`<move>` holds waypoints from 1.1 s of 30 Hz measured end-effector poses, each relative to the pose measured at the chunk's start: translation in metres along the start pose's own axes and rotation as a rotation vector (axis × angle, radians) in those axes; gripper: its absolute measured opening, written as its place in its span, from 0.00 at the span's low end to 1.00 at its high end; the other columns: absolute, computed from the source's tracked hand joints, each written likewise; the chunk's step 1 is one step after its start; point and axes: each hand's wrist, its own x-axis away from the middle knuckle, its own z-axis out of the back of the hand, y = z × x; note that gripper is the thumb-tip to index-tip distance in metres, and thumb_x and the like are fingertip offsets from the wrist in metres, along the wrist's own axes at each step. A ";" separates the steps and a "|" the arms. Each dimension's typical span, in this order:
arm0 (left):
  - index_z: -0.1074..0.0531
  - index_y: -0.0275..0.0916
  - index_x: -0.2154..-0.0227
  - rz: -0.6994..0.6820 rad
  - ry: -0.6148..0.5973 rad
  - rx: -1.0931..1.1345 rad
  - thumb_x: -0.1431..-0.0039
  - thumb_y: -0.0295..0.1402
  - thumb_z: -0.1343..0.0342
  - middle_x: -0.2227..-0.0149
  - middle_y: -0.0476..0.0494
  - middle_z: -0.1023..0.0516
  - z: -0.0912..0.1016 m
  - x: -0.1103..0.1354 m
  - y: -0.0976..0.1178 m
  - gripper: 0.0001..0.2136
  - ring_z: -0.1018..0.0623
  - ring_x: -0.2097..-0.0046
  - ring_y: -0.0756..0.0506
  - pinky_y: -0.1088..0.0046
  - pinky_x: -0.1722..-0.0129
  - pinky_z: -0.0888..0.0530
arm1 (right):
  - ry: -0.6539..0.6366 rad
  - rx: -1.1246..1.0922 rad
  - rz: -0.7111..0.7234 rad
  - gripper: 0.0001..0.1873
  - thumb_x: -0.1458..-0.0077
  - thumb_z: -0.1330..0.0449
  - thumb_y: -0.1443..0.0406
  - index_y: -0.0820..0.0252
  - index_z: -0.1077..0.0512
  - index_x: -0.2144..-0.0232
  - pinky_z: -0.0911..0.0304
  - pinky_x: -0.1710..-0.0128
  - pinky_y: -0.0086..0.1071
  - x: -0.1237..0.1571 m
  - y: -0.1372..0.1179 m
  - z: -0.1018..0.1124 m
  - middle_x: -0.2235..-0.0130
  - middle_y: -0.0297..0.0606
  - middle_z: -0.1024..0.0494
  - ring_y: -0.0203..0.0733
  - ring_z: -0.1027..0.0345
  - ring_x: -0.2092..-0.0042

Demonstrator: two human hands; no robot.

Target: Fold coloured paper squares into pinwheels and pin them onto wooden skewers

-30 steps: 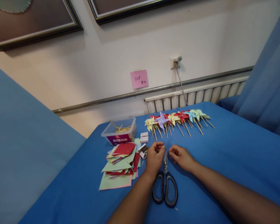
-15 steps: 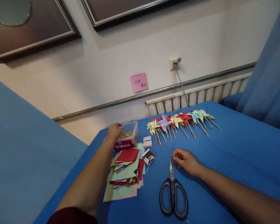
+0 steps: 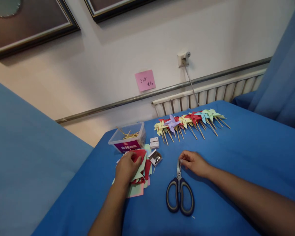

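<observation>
In the head view my left hand (image 3: 127,166) is over the stack of coloured paper squares (image 3: 137,189), with its thumb apart from the bent fingers. The fingertips reach to the red paper (image 3: 140,153) on top and are partly hidden. My right hand (image 3: 193,162) rests on the blue cloth with thumb and fingers pinched together at the tip of the scissors (image 3: 179,177). What is in that pinch is hidden or too small to name. The scissors lie closed, dark handles towards me.
Beyond the paper stands a clear plastic box (image 3: 127,146) of thin sticks. Beside it are two small white boxes (image 3: 154,142) and an opened box of shiny pins (image 3: 155,158). Finished paper pinwheels (image 3: 172,124) lie in a row at the back, near a radiator (image 3: 211,93).
My left hand has come away from the stick box, back towards me, and down onto the paper stack. The right hand stays by the scissors. The view has shifted slightly.
</observation>
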 end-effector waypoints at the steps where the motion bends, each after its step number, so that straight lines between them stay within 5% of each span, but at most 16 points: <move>1: 0.26 0.39 0.61 -0.026 0.021 -0.013 0.47 0.49 0.49 0.59 0.36 0.22 -0.003 0.001 0.000 0.19 0.25 0.59 0.40 0.69 0.65 0.35 | 0.006 0.011 0.006 0.04 0.49 0.44 0.64 0.59 0.33 0.71 0.42 0.75 0.26 0.000 -0.001 0.000 0.75 0.30 0.31 0.33 0.38 0.74; 7: 0.25 0.43 0.68 -0.114 0.107 -0.027 0.47 0.48 0.49 0.65 0.40 0.22 -0.009 0.005 0.000 0.15 0.25 0.63 0.40 0.69 0.68 0.36 | 0.032 0.032 0.002 0.04 0.50 0.42 0.64 0.58 0.31 0.73 0.42 0.74 0.27 0.000 -0.005 0.001 0.76 0.31 0.28 0.34 0.37 0.74; 19: 0.25 0.40 0.70 0.084 0.182 0.405 0.46 0.42 0.49 0.73 0.46 0.21 -0.010 0.006 -0.018 0.13 0.24 0.70 0.44 0.72 0.70 0.33 | -0.005 -0.004 0.000 0.04 0.51 0.42 0.64 0.59 0.31 0.72 0.41 0.73 0.27 0.004 -0.008 0.003 0.75 0.31 0.29 0.34 0.37 0.73; 25: 0.26 0.37 0.67 0.235 0.600 0.675 0.49 0.42 0.45 0.69 0.45 0.22 0.000 0.002 -0.020 0.14 0.24 0.66 0.45 0.71 0.67 0.30 | 0.011 -0.071 -0.011 0.06 0.49 0.43 0.62 0.59 0.32 0.72 0.40 0.74 0.27 0.003 -0.006 0.002 0.76 0.30 0.31 0.34 0.38 0.74; 28: 0.28 0.36 0.67 0.279 0.754 1.049 0.53 0.38 0.41 0.71 0.49 0.23 0.011 0.006 -0.002 0.12 0.26 0.70 0.49 0.74 0.69 0.29 | 0.023 -0.121 -0.020 0.09 0.49 0.42 0.60 0.60 0.32 0.73 0.40 0.75 0.27 0.004 -0.010 0.001 0.76 0.30 0.31 0.33 0.37 0.75; 30: 0.29 0.37 0.68 0.253 0.668 1.349 0.55 0.35 0.39 0.72 0.51 0.24 0.017 0.011 0.020 0.11 0.26 0.72 0.51 0.75 0.70 0.29 | -0.001 -0.153 -0.019 0.11 0.48 0.42 0.57 0.60 0.31 0.73 0.41 0.75 0.27 0.007 -0.016 0.000 0.76 0.30 0.30 0.32 0.38 0.76; 33: 0.28 0.37 0.69 0.249 0.275 1.675 0.56 0.32 0.38 0.72 0.51 0.24 0.019 0.019 0.059 0.10 0.26 0.72 0.52 0.77 0.71 0.29 | -0.046 -0.250 -0.030 0.16 0.49 0.40 0.53 0.61 0.29 0.70 0.41 0.75 0.28 0.013 -0.031 0.001 0.73 0.34 0.26 0.32 0.36 0.76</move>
